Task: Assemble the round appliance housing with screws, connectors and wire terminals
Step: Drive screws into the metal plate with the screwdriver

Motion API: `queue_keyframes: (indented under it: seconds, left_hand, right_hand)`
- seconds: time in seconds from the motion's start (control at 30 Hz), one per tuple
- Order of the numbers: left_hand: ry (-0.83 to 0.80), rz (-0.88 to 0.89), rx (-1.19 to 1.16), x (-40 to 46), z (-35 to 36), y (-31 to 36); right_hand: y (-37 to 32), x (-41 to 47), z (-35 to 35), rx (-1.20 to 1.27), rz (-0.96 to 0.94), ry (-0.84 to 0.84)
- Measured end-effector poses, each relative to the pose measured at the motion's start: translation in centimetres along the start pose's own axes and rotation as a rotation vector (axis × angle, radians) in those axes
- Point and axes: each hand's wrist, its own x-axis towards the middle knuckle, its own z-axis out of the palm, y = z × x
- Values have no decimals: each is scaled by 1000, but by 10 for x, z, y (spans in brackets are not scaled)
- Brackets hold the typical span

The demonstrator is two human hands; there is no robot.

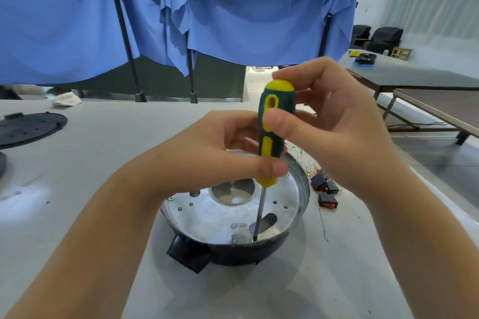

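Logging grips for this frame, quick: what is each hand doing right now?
Left hand: closed, gripping the screwdriver at the lower handle.
Right hand: closed, holding the same screwdriver at the upper handle.

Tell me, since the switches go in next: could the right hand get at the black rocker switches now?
Probably yes: the black rocker switches lie uncovered just right of the housing, but the right hand must first release the screwdriver.
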Motion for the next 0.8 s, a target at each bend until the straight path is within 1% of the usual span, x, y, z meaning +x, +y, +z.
queue_keyframes:
  seconds: [0.13, 0.2, 0.27, 0.4, 0.47, 0.57, 0.63, 0.7, 0.8]
  left_hand:
    - [147, 42, 44, 4, 11, 2]
    - [175, 54, 27, 5, 12, 1]
    - [144, 53, -30, 4, 11, 0]
    - [28, 17, -120, 3, 8, -4]
    - [-37, -8, -142, 2, 5, -5]
    - [-86, -29, -121, 1, 3, -4]
    - [-55, -32, -35, 0, 4, -1]
    - [21, 0, 67, 2, 7, 2]
    - [135, 27, 80, 3, 10, 3]
  right_hand:
    - [3, -2, 6, -191, -30, 156]
    - [2, -3, 6, -243, -12, 185]
    - [2, -3, 6, -189, 19, 127]
    - [0, -2, -4, 118, 105, -72]
    - [0, -1, -10, 170, 130, -141]
    - [0, 0, -14, 174, 135, -178]
    - [0, -1, -13, 128, 96, -156]
    - [-1, -1, -11, 55, 49, -112]
    - [-2, 0, -8, -100, -6, -27]
